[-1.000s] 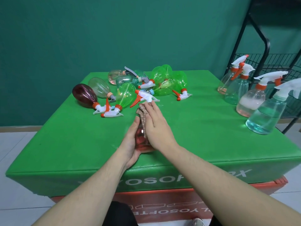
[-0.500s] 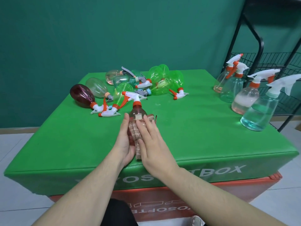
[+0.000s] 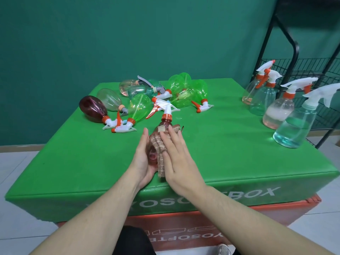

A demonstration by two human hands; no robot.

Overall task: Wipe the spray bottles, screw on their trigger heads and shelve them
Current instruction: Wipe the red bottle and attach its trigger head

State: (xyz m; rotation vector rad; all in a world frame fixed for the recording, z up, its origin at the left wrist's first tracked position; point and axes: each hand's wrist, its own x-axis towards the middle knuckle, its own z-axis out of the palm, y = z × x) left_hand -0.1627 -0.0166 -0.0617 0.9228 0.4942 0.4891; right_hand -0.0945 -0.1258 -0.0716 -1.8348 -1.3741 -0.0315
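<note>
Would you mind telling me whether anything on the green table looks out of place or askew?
Yes: about nine plastic spray bottles lie toppled in a heap at the back left, while four clear spray bottles stand upright at the right edge. No spill is visible.

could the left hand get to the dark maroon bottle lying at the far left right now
Probably not at once: the left hand cradles the reddish spray bottle being wiped. Once freed, bare green cover leads to the dark maroon plastic bottle.

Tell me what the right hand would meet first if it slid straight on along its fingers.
Probably the white trigger head of the reddish bottle it is wiping with the brown cloth. The right hand points up the bottle toward that head; beyond it lie the green bottles. Depth is unclear.
</note>
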